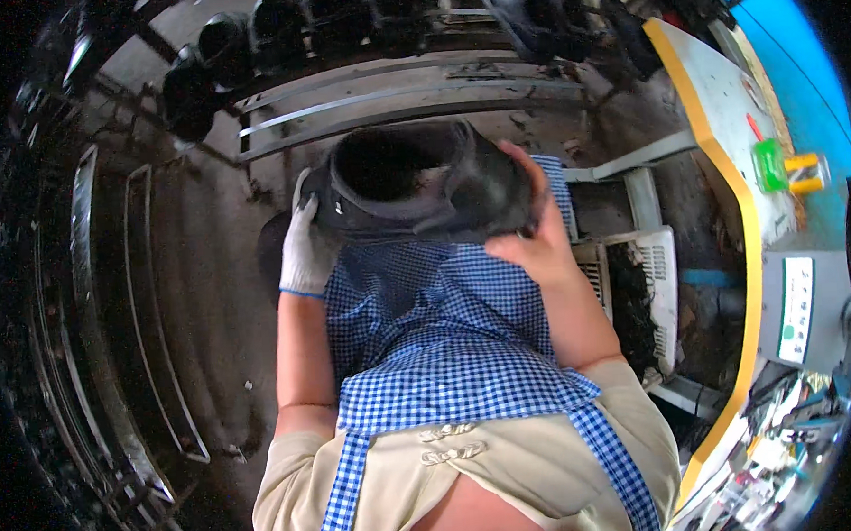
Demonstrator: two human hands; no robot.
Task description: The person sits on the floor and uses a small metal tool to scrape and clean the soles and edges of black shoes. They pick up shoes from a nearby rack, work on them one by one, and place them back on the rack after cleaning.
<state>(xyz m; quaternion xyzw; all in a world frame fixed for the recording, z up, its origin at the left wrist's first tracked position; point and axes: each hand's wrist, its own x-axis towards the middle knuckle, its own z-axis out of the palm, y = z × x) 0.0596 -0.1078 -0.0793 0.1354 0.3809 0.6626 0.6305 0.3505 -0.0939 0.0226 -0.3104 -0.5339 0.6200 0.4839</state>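
A black shoe (pixel 414 209) is held level above my lap, its dark opening facing up. My left hand (pixel 306 247), in a white glove with a blue cuff, grips one end of it; most of those fingers are hidden by the shoe. At the opposite end my bare right hand (pixel 538 223) holds on, with fingers on the far side and thumb on the near side. Below the shoe, a blue and white checked apron (pixel 447 331) covers my lap.
Several black shoes (pixel 339 18) stand on a metal rack (pixel 409 110) ahead. To the right is a yellow-edged table (pixel 741 204) with a green bottle (pixel 769 165) and a grey box (pixel 812 306). A white plastic crate (pixel 660 303) stands beneath it. Metal frames (pixel 142 306) line the left.
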